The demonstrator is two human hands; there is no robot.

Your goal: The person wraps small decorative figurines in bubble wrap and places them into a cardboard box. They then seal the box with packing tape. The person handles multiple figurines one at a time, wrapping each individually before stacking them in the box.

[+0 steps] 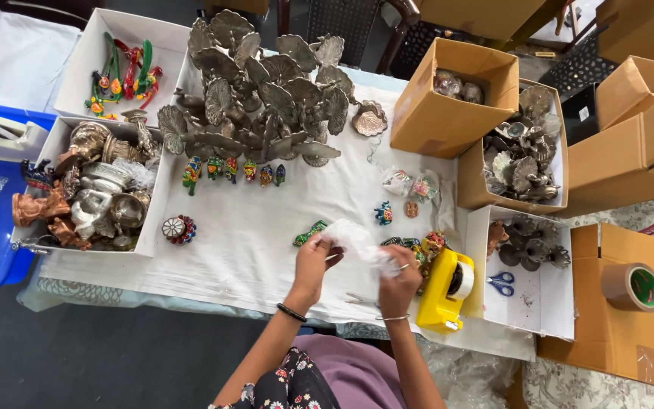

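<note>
Above table edge, left hand, right hand gripping clear wrap

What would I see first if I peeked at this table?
First you would see the big heap of silvery metal leaf-shaped pieces piled at the back of the white-covered table. Near the front edge, the left hand and the right hand hold a piece of clear plastic wrap together. Just right of them stands a bright yellow tape dispenser.
</note>
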